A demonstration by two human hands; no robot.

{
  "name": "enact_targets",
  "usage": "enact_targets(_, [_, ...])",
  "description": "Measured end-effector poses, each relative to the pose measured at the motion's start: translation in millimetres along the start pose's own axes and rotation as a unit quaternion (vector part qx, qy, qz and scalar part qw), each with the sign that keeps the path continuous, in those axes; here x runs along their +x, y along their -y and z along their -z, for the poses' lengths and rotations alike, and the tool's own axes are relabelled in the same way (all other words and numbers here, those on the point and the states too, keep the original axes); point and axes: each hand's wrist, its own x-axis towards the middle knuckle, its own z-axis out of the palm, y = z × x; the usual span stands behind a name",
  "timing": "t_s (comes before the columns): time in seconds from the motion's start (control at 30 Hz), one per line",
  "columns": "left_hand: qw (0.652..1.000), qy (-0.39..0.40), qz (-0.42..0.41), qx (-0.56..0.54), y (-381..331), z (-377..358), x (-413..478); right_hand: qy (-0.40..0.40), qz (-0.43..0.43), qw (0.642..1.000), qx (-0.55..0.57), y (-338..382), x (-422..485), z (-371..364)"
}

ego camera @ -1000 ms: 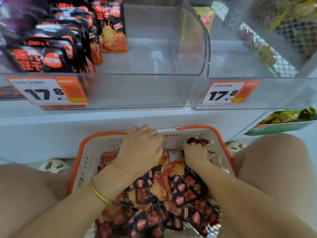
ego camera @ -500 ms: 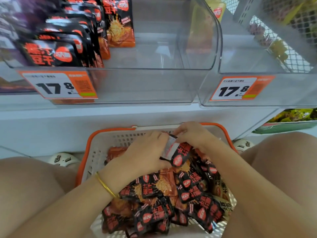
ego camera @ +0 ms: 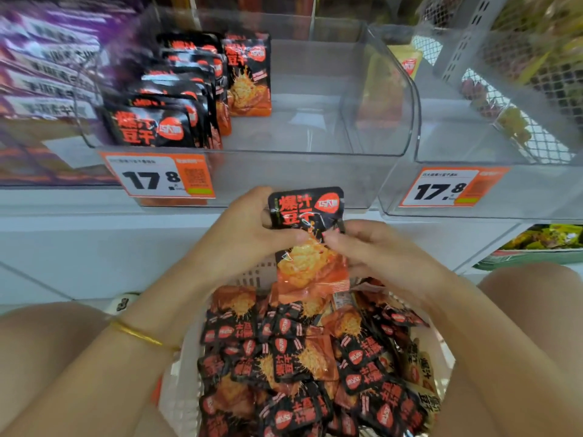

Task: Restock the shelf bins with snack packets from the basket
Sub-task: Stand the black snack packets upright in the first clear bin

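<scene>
A black and orange snack packet is held upright above the basket, just below the shelf edge. My left hand grips its left side. My right hand pinches its right edge at mid height. The white basket with an orange rim lies between my knees, heaped with several packets of the same kind. The clear shelf bin straight ahead has a row of the same packets standing along its left side, and its right part is bare.
A second clear bin stands to the right, with a yellow packet at its back. Orange price tags front both bins. Purple packets fill the far left. The white shelf ledge runs below the bins. My knees flank the basket.
Both hands have lifted one packet out of the basket and turned it upright in front of the shelf edge. The view has tilted up toward the bins.
</scene>
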Motion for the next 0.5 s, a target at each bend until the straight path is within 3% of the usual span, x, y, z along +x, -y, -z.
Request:
enact_targets(0.13, [0.995,-0.058,-0.068,-0.033,-33.9,23.0,1.5,0.009,0.084,0.996,0.003,53.3,-1.0,-8.0])
enact_targets(0.27, [0.949,-0.261,-0.164,-0.073,-65.0,55.8,18.6,-0.12,0.18,0.975,-0.046,128.3,34.7,-2.6])
enact_targets(0.3, [0.936,-0.297,-0.188,-0.017,-66.8,64.5,25.8,-0.15,0.197,0.967,-0.063,144.1,50.3,-2.5])
enact_targets(0.37, [0.896,-0.322,-0.224,0.208,-62.5,80.4,40.7,-0.193,0.193,0.954,-0.124,164.1,99.0,-1.5])
enact_targets(0.43, [0.834,-0.297,-0.223,0.407,-50.6,90.3,52.4,-0.22,0.121,0.947,-0.202,167.6,153.3,-0.7])
enact_targets(0.5, [0.8,-0.267,-0.195,0.5,-39.0,91.1,59.3,-0.217,0.046,0.938,-0.267,158.8,198.2,0.3])
